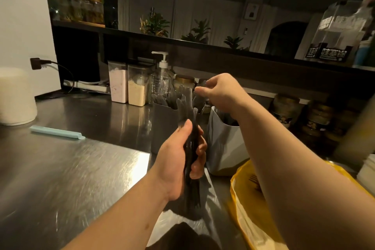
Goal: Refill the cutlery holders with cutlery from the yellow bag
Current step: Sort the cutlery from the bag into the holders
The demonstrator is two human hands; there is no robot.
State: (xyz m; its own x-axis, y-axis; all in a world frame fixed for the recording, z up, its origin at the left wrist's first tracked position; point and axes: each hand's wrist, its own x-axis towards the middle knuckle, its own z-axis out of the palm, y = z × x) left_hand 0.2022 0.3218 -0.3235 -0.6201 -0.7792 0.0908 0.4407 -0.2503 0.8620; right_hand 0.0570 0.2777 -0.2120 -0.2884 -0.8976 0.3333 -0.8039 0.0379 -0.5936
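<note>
– Hands first: what is each one doing?
– Left hand (178, 160) sits low in the middle, with fingers and thumb wrapped round a bundle of black cutlery (191, 148) held nearly upright. Right hand (220, 92) is raised further back, above the holders. Its fingers are loosely bent, with thumb and forefinger close together. Whether it pinches anything, I cannot tell.
– And the setting, biggest things first?
– A brushed steel worktop (81, 168) fills the lower left. A white appliance (24, 36) stands at its far left, plugged in. Behind runs a dark shelf (182, 39) carrying potted plants. The yellow bag (249, 213) lies on the worktop at lower right, under the right forearm. Its mouth is open and dark fork tines show inside.
– Where are the holders?
– Two stand side by side, just beyond the left hand. The dark grey holder (163, 128) on the left has cutlery standing in it, and the bundle's blurred top ends overlap it. The pale grey holder (225, 144) on the right sits beneath the right wrist, just beside the bag. Its contents are dark and hard to make out.
– Smaller items?
– A stack of white cups (16, 97) sits at the left edge. Two clear containers (138, 89) of powder stand behind the dark grey holder, with a pump bottle (162, 79) just beside them. A pale blue clip (57, 132) lies flat on the worktop near the cups.
</note>
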